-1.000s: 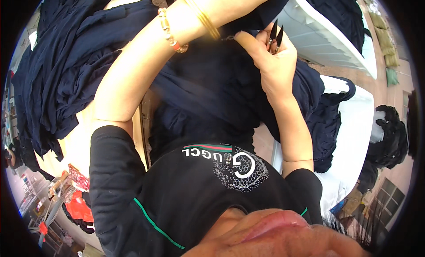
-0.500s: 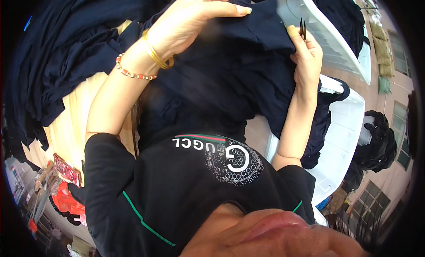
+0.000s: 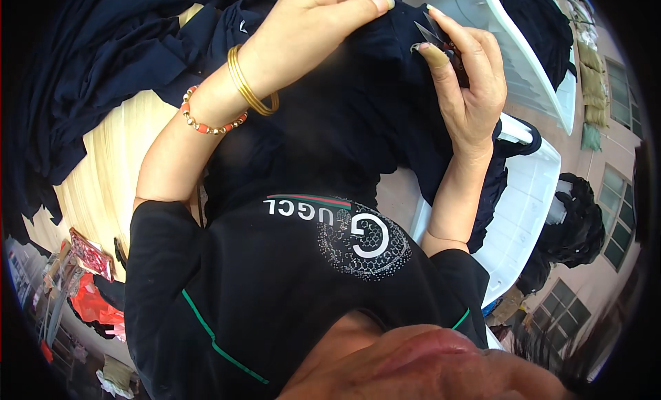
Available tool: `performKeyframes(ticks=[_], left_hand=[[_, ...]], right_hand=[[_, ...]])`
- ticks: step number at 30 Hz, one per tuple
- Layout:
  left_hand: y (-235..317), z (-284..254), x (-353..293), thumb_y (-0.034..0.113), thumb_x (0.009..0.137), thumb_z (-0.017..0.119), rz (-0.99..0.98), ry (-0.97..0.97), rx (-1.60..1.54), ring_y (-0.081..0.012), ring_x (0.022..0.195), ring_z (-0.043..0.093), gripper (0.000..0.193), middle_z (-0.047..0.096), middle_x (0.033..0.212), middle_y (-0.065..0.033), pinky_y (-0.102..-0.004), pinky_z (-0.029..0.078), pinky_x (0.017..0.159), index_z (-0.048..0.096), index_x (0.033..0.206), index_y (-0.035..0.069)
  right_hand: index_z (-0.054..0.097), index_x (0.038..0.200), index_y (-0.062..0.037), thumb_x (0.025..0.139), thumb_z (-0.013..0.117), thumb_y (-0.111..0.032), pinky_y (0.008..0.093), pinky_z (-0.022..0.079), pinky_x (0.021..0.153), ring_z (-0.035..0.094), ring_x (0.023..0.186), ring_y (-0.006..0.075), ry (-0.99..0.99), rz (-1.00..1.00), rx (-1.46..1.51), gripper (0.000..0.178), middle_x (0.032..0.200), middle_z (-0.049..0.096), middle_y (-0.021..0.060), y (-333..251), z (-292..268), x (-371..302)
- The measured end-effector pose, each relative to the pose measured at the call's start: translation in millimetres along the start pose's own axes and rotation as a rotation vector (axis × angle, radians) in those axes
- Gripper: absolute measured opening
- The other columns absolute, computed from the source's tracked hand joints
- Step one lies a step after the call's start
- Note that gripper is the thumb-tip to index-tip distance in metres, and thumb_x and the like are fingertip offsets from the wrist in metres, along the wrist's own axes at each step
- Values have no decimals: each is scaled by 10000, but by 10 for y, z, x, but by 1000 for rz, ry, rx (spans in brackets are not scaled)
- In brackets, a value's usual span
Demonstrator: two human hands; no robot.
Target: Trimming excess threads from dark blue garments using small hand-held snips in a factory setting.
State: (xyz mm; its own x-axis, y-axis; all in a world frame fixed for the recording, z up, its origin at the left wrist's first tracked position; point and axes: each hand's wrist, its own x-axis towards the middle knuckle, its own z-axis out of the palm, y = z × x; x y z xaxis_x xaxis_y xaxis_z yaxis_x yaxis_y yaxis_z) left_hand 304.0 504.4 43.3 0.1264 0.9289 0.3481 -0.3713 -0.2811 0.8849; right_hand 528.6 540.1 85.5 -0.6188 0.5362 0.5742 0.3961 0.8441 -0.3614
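Navy fabric (image 3: 330,118) hangs down in front of me. At its upper edge my left hand (image 3: 306,25) is closed in a pinch, thumb against the fingers, with the cloth between them; part of its fingertips is cut off by the top of the view. My right hand (image 3: 471,83) is closed around small thread snips (image 3: 432,36). Their pointed blades stick out to the upper left between thumb and forefinger, close to the cloth. Whether the blades touch the fabric I cannot tell.
On the left, more navy cloth (image 3: 89,76) is heaped over a pale wooden table (image 3: 113,155). White plastic chairs or bins stand at the right, one higher up (image 3: 530,62) and one lower (image 3: 527,214), with dark cloth on them. A red bag (image 3: 96,303) sits lower left.
The snips have swung from pointing up behind my right fingers to pointing left past the thumb. My right hand no longer pinches the cloth's corner. My left hand has shifted slightly up.
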Motion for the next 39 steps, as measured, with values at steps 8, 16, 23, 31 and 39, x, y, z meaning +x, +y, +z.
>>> performKeyframes(ticks=[8,16,23,31,39], left_hand=[[72,97,-19,-1,1022,501,323,-74,283,-21,880,542,251,600,1006,0,-181,447,812,540,1270,-18],[247,178,-29,1,1025,498,-86,-2,121,-11,863,515,272,565,962,25,-171,429,796,524,1295,-9],[40,49,-7,-1,1027,493,255,-167,177,-7,842,496,284,549,943,35,-160,416,781,506,1311,-14],[19,70,18,9,1039,493,224,-174,132,-19,885,540,282,605,982,13,-174,442,809,500,1319,-22],[-46,-19,4,53,1028,576,5,-122,87,-39,919,560,253,640,1018,1,-194,468,819,552,1274,-4]], right_hand=[[749,1237,-66,890,793,-153,257,460,667,580,788,136,-79,19,-21,361,904,627,41,-6,-14,-21],[750,1239,-61,888,791,-147,258,448,648,573,776,128,-76,-56,17,364,897,628,39,75,-60,-22],[761,1216,-56,893,780,-126,232,448,639,593,770,117,-94,-25,35,331,897,644,40,49,-26,-28],[758,1213,-48,910,776,-101,212,444,650,599,787,90,-26,14,174,308,933,672,22,74,19,-46],[703,982,-4,855,832,-50,178,435,658,560,741,29,19,327,441,187,852,627,-29,107,41,-111]])
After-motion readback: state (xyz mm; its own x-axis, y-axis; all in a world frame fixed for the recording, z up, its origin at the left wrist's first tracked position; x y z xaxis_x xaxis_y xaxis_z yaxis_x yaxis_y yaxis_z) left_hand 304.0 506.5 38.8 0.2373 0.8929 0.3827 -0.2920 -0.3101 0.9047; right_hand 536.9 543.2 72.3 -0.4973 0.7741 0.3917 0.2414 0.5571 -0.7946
